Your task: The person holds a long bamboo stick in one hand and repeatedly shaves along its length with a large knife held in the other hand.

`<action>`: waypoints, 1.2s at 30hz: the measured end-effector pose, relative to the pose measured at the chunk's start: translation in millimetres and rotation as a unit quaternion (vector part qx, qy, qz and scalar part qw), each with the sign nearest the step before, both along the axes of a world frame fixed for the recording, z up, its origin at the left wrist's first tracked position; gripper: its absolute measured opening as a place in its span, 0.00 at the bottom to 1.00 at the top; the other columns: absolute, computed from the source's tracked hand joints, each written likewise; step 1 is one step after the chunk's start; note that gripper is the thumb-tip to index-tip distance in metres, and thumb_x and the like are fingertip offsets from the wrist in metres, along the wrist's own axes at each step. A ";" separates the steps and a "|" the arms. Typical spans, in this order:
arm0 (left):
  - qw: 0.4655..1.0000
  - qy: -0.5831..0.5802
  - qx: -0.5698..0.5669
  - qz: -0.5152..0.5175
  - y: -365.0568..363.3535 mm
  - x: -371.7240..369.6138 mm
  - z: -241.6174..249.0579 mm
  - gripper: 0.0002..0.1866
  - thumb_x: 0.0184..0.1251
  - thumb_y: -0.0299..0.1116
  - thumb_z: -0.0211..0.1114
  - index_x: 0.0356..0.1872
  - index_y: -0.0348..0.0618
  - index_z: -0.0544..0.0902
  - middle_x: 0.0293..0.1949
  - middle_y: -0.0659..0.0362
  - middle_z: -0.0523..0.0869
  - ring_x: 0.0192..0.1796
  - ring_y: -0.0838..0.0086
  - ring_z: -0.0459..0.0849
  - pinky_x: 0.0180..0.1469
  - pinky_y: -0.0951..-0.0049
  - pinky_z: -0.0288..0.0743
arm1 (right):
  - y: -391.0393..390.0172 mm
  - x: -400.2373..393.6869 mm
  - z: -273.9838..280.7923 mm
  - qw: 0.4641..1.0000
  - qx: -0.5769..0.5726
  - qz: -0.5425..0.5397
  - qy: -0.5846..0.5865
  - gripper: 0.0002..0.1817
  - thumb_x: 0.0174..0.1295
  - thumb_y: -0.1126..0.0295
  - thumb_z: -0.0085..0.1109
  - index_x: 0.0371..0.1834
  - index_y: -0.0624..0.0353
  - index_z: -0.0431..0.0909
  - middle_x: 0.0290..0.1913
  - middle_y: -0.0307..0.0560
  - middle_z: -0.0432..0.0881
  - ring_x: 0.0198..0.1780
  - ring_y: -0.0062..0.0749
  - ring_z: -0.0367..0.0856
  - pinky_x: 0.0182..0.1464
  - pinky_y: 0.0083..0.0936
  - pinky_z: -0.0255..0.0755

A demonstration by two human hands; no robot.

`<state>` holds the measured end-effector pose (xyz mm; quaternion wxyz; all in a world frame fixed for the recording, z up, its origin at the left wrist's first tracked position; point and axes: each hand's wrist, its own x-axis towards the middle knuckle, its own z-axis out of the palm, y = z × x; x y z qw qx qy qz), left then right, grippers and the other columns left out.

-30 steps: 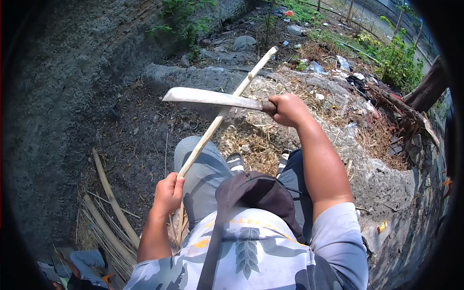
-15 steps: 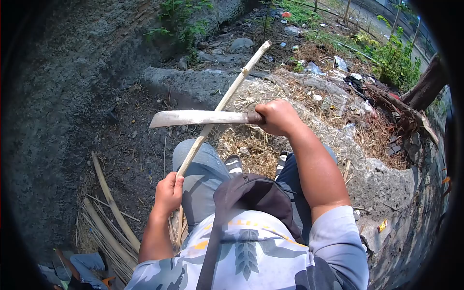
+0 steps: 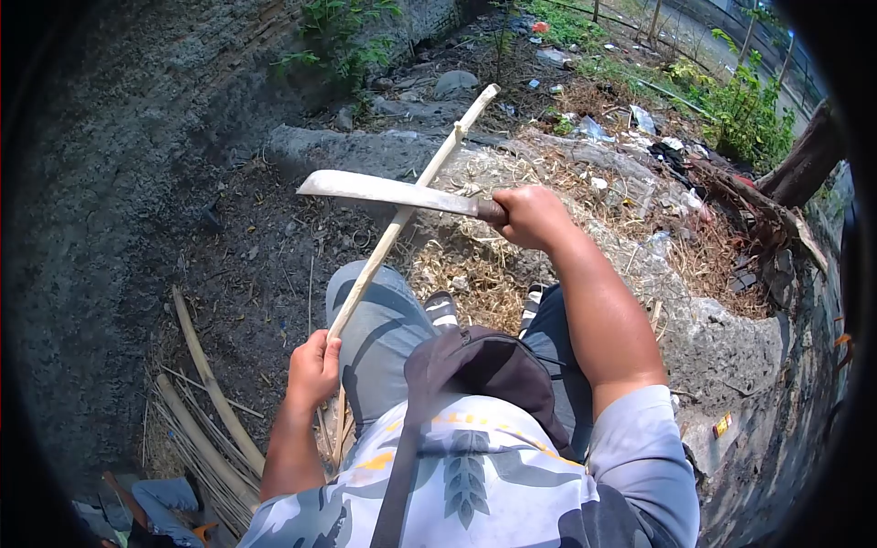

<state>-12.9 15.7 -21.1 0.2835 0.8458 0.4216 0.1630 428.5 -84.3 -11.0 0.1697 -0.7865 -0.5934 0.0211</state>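
Observation:
My left hand [image 3: 313, 368] is wrapped round the lower end of a pale, peeled wooden stick [image 3: 375, 260]. The stick slants up and away to the right, past my knee, with a small knot near its far end. In my right hand [image 3: 534, 217] is the dark handle of a machete [image 3: 393, 190]. Its broad blade points left and crosses over the stick above the middle, with the tip slightly raised. Pale shavings [image 3: 470, 269] lie on the ground between my feet, below the blade.
Long curved sticks and thin strips [image 3: 215, 393] lie at my left. A rough wall [image 3: 119, 183] rises on that side. Beyond my knees is a stone ledge [image 3: 356, 164]; litter and a tree stump [image 3: 808, 160] stand farther right. Another person's leg [image 3: 164, 498] shows at bottom left.
The machete has moved a little up and away along the stick, its tip now tilted upward. The stick's far end has shifted slightly left and down.

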 end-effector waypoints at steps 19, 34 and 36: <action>0.999 -0.052 -0.003 0.001 2.0 -25.1 -5.8 0.10 0.82 0.32 0.61 0.41 0.35 0.82 0.20 0.62 0.77 0.23 0.82 0.71 0.27 0.72 0.66 | 1.7 8.8 -10.7 0.993 0.027 -0.095 0.068 0.13 0.62 0.55 0.71 0.44 0.47 0.86 0.40 0.54 0.90 0.47 0.54 0.89 0.50 0.49 0.82; 0.999 -0.023 -0.029 0.009 4.7 -51.2 -0.1 0.11 0.83 0.34 0.61 0.40 0.36 0.82 0.19 0.65 0.76 0.23 0.84 0.69 0.26 0.72 0.64 | 0.5 44.4 -17.6 0.964 0.090 -0.199 0.154 0.21 0.63 0.45 0.73 0.43 0.52 0.88 0.36 0.53 0.90 0.42 0.51 0.90 0.46 0.44 0.79; 1.000 -0.012 -0.027 -0.011 4.8 -47.8 -0.1 0.12 0.83 0.34 0.61 0.41 0.35 0.82 0.20 0.65 0.76 0.24 0.84 0.69 0.26 0.73 0.64 | -1.1 43.6 -18.3 0.963 0.095 -0.193 0.162 0.22 0.63 0.45 0.74 0.42 0.53 0.88 0.35 0.53 0.90 0.41 0.50 0.89 0.46 0.43 0.79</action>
